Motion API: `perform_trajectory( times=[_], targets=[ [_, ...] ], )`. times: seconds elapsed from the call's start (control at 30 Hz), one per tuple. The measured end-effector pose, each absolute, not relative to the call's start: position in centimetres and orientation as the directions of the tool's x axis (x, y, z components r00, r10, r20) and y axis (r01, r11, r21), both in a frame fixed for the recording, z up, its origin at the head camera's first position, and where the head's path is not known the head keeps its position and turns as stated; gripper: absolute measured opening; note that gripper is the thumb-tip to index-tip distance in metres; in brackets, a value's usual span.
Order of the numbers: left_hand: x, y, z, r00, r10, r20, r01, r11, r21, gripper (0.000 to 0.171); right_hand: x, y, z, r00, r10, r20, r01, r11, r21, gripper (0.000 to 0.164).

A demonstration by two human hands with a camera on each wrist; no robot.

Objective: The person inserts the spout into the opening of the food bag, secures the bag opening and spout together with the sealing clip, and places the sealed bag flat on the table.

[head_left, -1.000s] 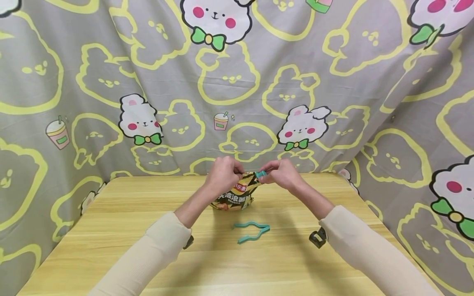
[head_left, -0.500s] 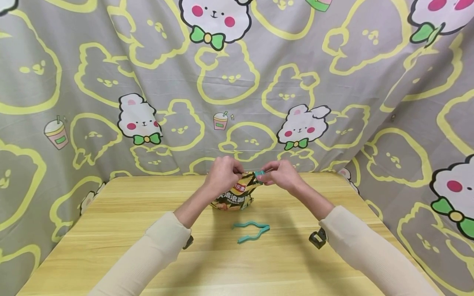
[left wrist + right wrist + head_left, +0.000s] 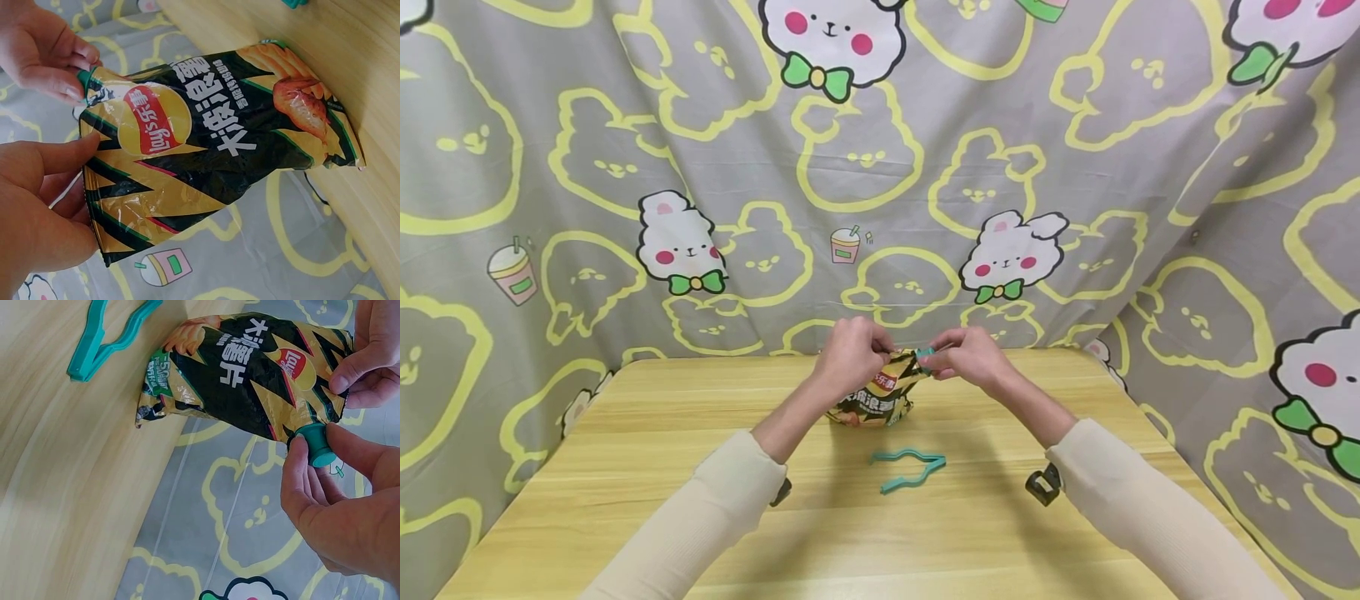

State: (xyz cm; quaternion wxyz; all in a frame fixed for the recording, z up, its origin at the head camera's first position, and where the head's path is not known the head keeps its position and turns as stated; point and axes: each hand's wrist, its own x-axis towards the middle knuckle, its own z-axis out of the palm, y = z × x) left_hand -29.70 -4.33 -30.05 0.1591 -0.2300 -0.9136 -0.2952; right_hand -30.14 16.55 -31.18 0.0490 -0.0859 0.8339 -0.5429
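Note:
A black and gold Lay's chip bag (image 3: 871, 402) stands on the table between both hands, its printed front showing in each wrist view (image 3: 206, 125). At the top edge, my left hand (image 3: 850, 354) pinches the bag between thumb and fingers. My right hand (image 3: 350, 500) is at the bag's other top corner, holding a round teal cap-like piece (image 3: 319, 447) between thumb and fingers. That piece touches the corner; how it attaches is hidden by the fingers. A teal V-shaped clip (image 3: 913, 461) lies spread apart on the table, nearer than the bag.
The wooden table (image 3: 700, 533) runs back to a grey curtain (image 3: 880, 183) with yellow animal outlines. Another curtain panel hangs along the right side. Dark wrist mounts (image 3: 1043, 485) sit below the sleeves.
The right hand's fingers have shifted slightly, and a little less of the teal piece shows. The left hand, the bag and the clip on the table stay nearly as they were.

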Motion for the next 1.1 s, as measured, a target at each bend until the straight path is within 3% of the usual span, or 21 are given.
perform_trajectory(
  times=[0.33, 1.1],
  targets=[
    [-29.82, -4.31, -29.99, -0.835, 0.330, 0.440, 0.524, 0.722, 0.452, 0.014, -30.31, 16.86, -31.09, -0.986, -0.161, 0.037, -0.113, 0.496, -0.861, 0.031],
    [-29.75, -4.69, -29.89, -0.818, 0.343, 0.462, 0.549, 0.704, 0.450, 0.013, -30.23, 16.37, -31.35, -0.976, -0.154, 0.155, -0.213, 0.511, -0.833, 0.029]
  ],
)
